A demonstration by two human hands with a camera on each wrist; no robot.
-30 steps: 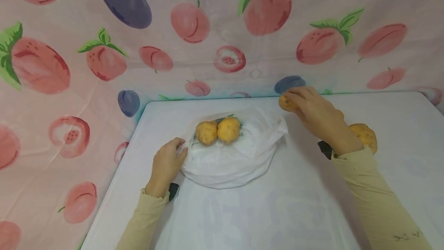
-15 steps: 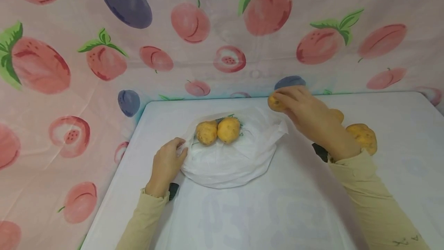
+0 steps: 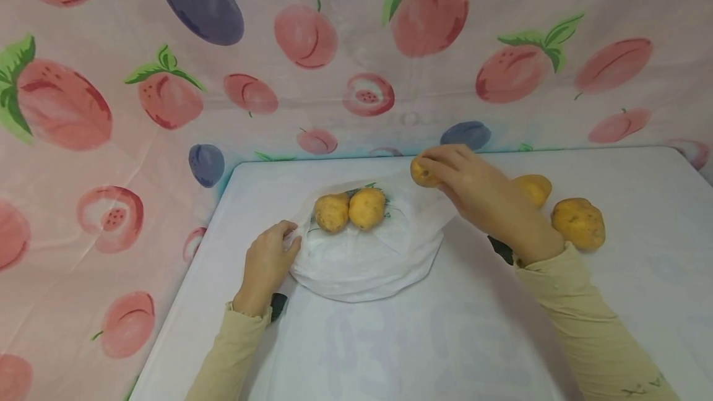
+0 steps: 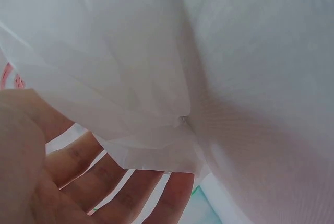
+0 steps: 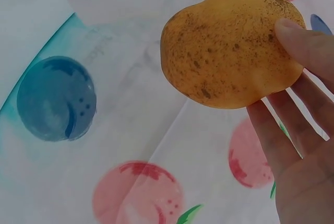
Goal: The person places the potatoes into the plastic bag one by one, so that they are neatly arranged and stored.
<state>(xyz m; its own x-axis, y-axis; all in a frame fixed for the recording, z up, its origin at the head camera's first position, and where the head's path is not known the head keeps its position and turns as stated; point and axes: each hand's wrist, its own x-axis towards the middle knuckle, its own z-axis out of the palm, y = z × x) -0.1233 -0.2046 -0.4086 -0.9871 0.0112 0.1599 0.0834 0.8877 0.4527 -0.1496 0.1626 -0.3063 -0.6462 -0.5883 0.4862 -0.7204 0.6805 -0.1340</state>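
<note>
The right hand (image 3: pixel 486 199) held a potato (image 5: pixel 229 51); the left hand (image 3: pixel 269 265) pinched the bag (image 3: pixel 367 274) at its left edge; its green print (image 3: pixel 387 197) was unreadable.

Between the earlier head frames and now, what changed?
The right hand and its held potato moved left, toward the white bag; nothing was let go. The left hand at the bag's edge, the two paired potatoes and the two right-side potatoes stayed put.

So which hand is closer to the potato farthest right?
Right. The right hand is left of that potato; the left hand is farther left, at the white bag.
</note>
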